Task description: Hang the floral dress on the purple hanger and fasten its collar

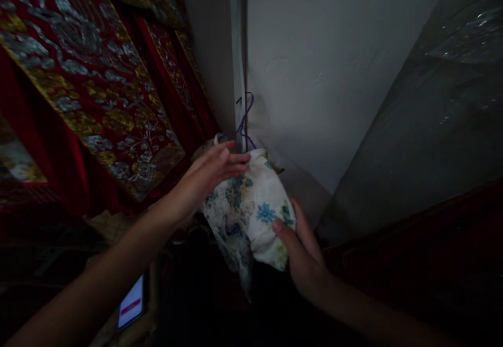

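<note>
A white garment [262, 195] with blue and yellow-green flowers hangs on a thin purple clothes hanger [244, 119]. Its left part looks crumpled and somewhat sheer. My left hand [218, 166] lies over the upper part near the neckline, fingers stretched out and closing on nothing. At the garment's right edge, my right hand [304, 250] grips the cloth, thumb on the front and fingers behind. Whatever the hanger's hook rests on is hard to make out in the dim light.
Red cloth with gold and silver embroidery [118, 90] hangs at the left. A pale wall panel [314, 64] stands behind, with a shiny plastic-like sheet [432, 127] on the right. A lit phone [131, 305] lies at the lower left.
</note>
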{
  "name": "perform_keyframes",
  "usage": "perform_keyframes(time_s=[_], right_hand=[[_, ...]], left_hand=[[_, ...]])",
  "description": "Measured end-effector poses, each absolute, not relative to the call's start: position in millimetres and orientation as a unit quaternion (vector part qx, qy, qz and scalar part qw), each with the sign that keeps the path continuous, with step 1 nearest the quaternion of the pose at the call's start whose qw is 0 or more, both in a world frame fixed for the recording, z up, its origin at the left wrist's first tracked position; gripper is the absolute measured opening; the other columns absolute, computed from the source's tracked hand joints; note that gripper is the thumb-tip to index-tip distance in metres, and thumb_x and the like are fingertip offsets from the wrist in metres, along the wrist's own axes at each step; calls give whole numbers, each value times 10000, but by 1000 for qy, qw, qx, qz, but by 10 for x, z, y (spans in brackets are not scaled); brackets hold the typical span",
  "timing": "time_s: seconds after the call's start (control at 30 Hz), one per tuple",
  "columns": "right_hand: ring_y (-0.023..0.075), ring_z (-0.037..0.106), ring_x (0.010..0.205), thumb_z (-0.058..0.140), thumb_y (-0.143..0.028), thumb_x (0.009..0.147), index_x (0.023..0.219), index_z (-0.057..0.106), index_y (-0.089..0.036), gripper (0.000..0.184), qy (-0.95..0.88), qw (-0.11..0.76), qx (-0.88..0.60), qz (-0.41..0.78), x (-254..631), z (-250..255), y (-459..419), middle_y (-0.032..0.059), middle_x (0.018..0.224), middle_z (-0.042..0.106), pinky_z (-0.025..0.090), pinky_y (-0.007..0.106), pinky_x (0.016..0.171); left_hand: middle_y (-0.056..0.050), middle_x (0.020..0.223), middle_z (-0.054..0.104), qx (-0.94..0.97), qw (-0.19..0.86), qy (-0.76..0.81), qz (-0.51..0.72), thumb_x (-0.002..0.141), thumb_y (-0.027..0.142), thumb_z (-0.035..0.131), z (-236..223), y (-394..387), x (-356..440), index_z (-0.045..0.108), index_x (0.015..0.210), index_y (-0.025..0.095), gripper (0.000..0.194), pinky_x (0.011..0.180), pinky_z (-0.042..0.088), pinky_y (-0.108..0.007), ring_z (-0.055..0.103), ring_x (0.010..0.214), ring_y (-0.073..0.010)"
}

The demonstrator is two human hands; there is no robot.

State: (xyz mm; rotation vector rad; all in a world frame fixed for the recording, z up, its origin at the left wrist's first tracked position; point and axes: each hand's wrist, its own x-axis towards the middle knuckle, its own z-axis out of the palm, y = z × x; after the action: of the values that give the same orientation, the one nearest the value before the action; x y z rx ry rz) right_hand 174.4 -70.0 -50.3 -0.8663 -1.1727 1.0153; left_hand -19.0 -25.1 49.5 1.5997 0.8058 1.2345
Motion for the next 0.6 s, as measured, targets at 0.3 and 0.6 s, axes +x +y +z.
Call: perform_keyframes(time_s=[0.3, 0.6], right_hand=[[205, 611, 582, 563, -182, 608, 846, 641, -258, 261, -339, 735, -399, 431, 2144, -308, -245, -29, 631, 593, 510, 301, 513], [269, 695, 764, 581, -304, 839, 1037, 646, -313, 208, -529, 685, -412, 284, 2181, -545, -745, 42, 898, 696, 560, 347, 571]], left_hand=[[-96, 1260, 715, 645, 442, 321, 534, 888, 298, 699, 436, -384, -296, 603, 1277, 207, 411, 1035, 519, -410, 696, 1124, -240], [-138, 1255, 722, 586, 532, 293, 537, 919, 356, 631, 480, -329, -249, 669, 1221, 153, 365, 956, 551, -411, 710, 1087, -268]])
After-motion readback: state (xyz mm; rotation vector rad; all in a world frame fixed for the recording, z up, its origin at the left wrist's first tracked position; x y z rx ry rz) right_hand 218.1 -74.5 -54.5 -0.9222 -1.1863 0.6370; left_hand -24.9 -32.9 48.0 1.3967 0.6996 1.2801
